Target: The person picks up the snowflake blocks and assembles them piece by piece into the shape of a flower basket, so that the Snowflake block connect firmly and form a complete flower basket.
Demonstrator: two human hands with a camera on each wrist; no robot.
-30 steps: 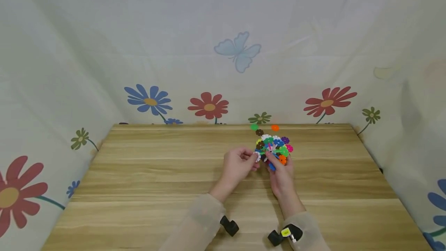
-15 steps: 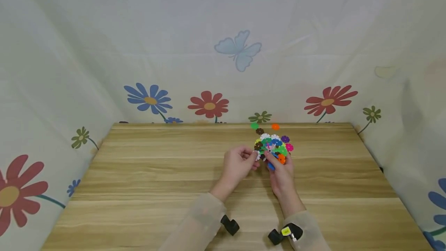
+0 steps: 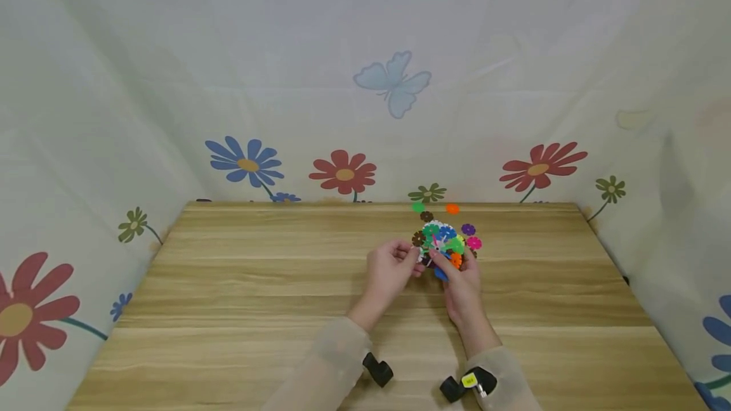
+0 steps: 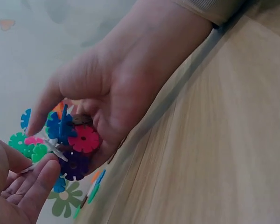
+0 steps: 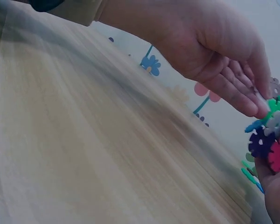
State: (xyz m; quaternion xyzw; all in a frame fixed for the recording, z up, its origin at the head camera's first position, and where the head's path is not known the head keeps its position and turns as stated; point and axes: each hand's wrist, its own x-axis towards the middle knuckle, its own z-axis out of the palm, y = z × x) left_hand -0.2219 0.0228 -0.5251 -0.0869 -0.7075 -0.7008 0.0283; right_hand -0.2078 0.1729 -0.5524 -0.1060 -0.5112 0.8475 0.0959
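Disc cluster (image 3: 447, 233) — between both hands (image 3: 390, 266) (image 3: 462, 283)

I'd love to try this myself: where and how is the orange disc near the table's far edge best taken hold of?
The orange disc is probably best pinched from above, by opposite sides of its rim. It appears to lie flat on the table, which favours an edge grip, and visible gaps separate it from its neighbours.
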